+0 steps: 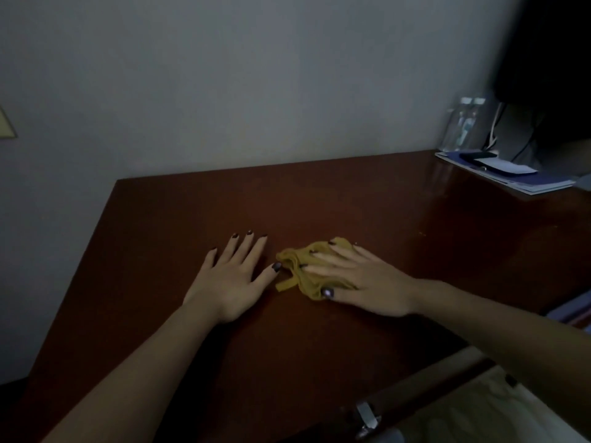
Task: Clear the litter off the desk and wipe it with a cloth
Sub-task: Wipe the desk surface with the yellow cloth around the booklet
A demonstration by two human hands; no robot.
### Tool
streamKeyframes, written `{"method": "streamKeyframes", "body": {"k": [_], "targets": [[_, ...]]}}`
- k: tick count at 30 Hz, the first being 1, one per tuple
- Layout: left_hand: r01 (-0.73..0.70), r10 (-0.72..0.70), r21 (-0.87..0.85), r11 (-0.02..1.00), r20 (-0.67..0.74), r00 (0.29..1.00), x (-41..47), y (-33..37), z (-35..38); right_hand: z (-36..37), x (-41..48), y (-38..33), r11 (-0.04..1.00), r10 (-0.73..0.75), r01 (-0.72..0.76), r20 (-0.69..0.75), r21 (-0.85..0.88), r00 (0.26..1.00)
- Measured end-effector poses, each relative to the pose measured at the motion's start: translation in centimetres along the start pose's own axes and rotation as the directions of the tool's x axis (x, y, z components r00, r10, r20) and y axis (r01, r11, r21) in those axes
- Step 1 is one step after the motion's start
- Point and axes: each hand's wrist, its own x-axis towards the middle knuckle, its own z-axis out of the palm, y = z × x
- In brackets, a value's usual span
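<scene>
A crumpled mustard-yellow cloth (292,262) lies near the middle of the dark reddish-brown desk (367,203). My right hand (358,279) lies flat on top of the cloth with straight, spread fingers pressing it to the wood. My left hand (235,273) rests palm down on the bare desk just left of the cloth, fingers straight and spread, thumb tip close to the cloth's edge. No litter shows on the visible desk surface.
A stack of blue and white papers with a dark flat object (502,171) sits at the desk's far right corner, clear plastic bottles (463,126) behind it against the wall. Cables hang at the right. A drawer handle (367,417) shows below the front edge.
</scene>
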Motion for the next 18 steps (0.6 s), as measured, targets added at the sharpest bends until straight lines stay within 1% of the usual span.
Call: {"method": "streamKeyframes", "body": {"k": [4, 7, 9, 14, 18], "targets": [[0.003, -0.003, 0.026, 1.000, 0.010, 1.000, 0.0, 0.1, 0.0, -0.7, 4.7, 2.6, 0.988, 0.156, -0.156, -0.046, 0.007, 0.987], [0.001, -0.002, 0.009, 1.000, 0.028, 1.000, 0.1, 0.1, -0.1, -1.3, 7.7, 4.1, 0.958, 0.286, -0.286, 0.000, 0.033, 0.958], [0.010, -0.009, -0.018, 1.000, 0.018, 1.000, 0.3, 0.1, -0.3, -1.4, 8.7, 4.5, 0.945, 0.324, -0.325, 0.025, 0.028, 0.946], [0.036, -0.041, -0.093, 0.995, -0.051, 0.998, 0.6, 0.1, -0.3, -1.3, 7.9, 3.9, 0.957, 0.289, -0.290, 0.037, 0.005, 0.957], [0.037, -0.045, -0.093, 0.995, -0.076, 0.996, 0.5, 0.2, -0.1, -1.0, 5.5, 1.8, 0.979, 0.201, -0.201, 0.078, -0.004, 0.976]]}}
